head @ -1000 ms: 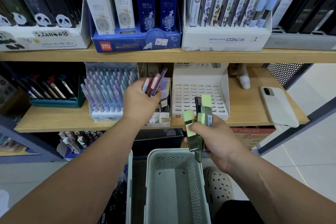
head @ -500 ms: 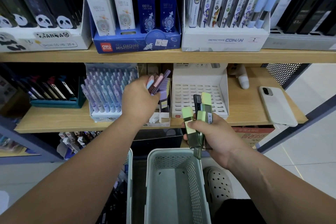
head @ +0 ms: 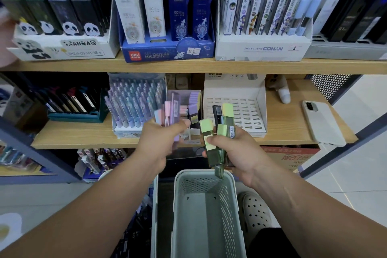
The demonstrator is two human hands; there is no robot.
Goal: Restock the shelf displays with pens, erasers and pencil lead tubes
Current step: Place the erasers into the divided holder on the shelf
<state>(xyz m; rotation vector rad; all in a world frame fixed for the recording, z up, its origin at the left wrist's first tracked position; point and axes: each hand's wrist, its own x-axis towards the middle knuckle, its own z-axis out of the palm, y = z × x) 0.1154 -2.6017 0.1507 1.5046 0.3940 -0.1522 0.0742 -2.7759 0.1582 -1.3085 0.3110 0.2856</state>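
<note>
My left hand grips a bunch of pink and purple lead tubes, held just in front of the small purple display box on the middle shelf. My right hand grips several green-capped lead tubes and a black one, above the grey basket. Behind my right hand stands an empty white slotted display box. A box of lilac pens sits to the left of the purple box.
The upper shelf carries panda, blue Deli and Detective Conan lead boxes. A white phone lies on the middle shelf at the right, with a small white bottle behind it. A dark tray of pens stands at left.
My left hand has drawn back towards me and to the right with its pink and purple tubes, now close to my right hand. My right hand has barely moved.
</note>
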